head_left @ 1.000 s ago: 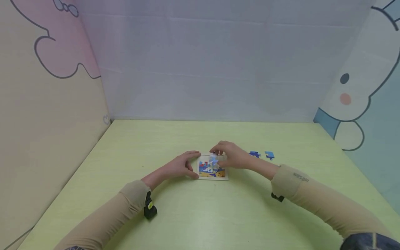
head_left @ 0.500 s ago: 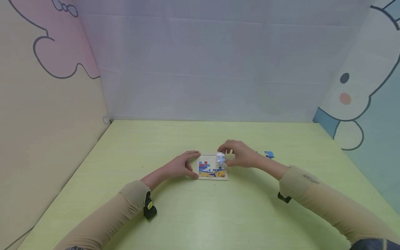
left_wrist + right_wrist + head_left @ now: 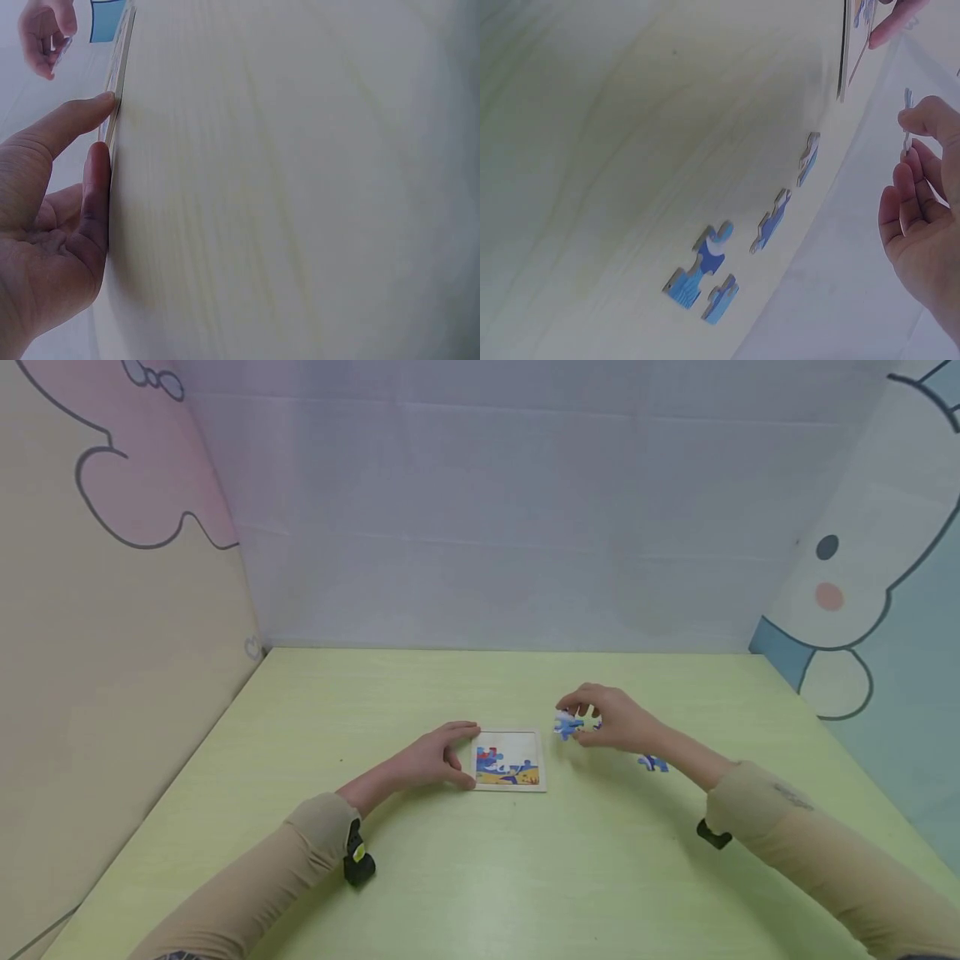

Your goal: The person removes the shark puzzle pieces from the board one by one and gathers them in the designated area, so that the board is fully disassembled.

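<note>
One puzzle board [image 3: 507, 760], four loose pieces [image 3: 702, 267] (one more held [image 3: 567, 725]).

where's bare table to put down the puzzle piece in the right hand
Bare green table lies in front of the white puzzle board, between both arms, and behind it. Crowded: right of the board, where the right hand hovers by loose blue pieces.

Left hand [image 3: 435, 762] lies flat with fingers straight; right hand [image 3: 611, 719] hovers, fingertips pinched.

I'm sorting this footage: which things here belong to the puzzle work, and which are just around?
In use: puzzle board, steadied by the left hand; puzzle piece, pinched in the right hand; loose pieces on the table.
Just around: green table; cartoon wall panels.
</note>
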{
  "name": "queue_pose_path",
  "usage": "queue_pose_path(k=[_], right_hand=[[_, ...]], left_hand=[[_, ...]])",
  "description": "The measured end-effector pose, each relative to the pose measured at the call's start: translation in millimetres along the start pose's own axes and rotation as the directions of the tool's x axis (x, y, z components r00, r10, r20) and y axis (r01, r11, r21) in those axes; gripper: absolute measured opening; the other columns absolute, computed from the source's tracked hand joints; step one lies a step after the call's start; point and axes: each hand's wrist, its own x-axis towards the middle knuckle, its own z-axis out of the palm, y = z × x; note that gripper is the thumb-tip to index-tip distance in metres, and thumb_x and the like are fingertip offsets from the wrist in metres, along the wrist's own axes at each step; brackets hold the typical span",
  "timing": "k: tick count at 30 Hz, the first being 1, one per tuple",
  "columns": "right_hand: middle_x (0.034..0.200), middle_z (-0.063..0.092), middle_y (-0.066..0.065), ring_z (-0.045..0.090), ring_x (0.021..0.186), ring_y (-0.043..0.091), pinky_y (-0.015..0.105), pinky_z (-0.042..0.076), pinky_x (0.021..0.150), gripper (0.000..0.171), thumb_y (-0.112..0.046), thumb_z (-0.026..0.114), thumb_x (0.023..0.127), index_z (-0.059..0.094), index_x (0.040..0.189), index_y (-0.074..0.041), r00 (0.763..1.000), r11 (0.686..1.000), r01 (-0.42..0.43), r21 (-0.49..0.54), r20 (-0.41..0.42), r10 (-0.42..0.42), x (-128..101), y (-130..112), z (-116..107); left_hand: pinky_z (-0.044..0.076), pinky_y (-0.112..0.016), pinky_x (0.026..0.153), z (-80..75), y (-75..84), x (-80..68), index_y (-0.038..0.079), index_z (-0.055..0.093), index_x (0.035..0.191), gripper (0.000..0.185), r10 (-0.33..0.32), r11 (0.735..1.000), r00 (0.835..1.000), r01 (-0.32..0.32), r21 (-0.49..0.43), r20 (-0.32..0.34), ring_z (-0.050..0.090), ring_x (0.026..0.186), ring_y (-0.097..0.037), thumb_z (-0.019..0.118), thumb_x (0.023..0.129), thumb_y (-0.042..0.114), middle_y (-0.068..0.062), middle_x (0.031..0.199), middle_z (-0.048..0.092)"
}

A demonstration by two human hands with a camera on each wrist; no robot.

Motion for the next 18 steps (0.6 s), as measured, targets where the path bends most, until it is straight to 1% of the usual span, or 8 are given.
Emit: queue_pose_path(k=[9,13,18], right_hand=[[0.101,0.066,0.001,0.059,0.093,0.016,0.037,0.052,0.078,0.043,-0.008,0.077,0.082,0.066,0.123,-0.006,0.998,0.999,-0.012,-0.046,-0.064,0.009,-16.2,22.4,-13.8],[0.100,0.066,0.002,0.058,0.092,0.016,0.034,0.052,0.076,0.043,-0.008,0.077,0.081,0.066,0.123,-0.005,0.996,0.998,-0.021,-0.055,-0.083,0.016,-22.9,29.6,-16.4],[0.100,0.067,0.002,0.059,0.091,0.017,0.036,0.053,0.076,0.042,-0.007,0.077,0.082,0.067,0.122,-0.004,0.996,0.998,-0.037,-0.056,-0.087,0.032,-31.2,34.4,-17.2]], left_hand=[[0.047,-0.024,0.073,0.5,1.8,-0.3,0.010,0.037,0.153,0.088,0.003,1.000,1.000,-0.003,-0.008,0.003,0.058,0.081,-0.010,0.083,0.078,0.016,-0.006,0.164,0.025],[0.047,-0.024,0.072,0.7,2.1,-0.1,0.010,0.037,0.153,0.088,0.002,1.000,1.000,-0.002,-0.005,0.001,0.058,0.081,-0.010,0.084,0.078,0.017,-0.006,0.164,0.025],[0.047,-0.024,0.072,1.1,0.5,1.4,0.010,0.037,0.153,0.089,0.007,1.000,1.000,-0.007,0.002,-0.003,0.059,0.080,-0.010,0.084,0.078,0.017,-0.008,0.164,0.025]])
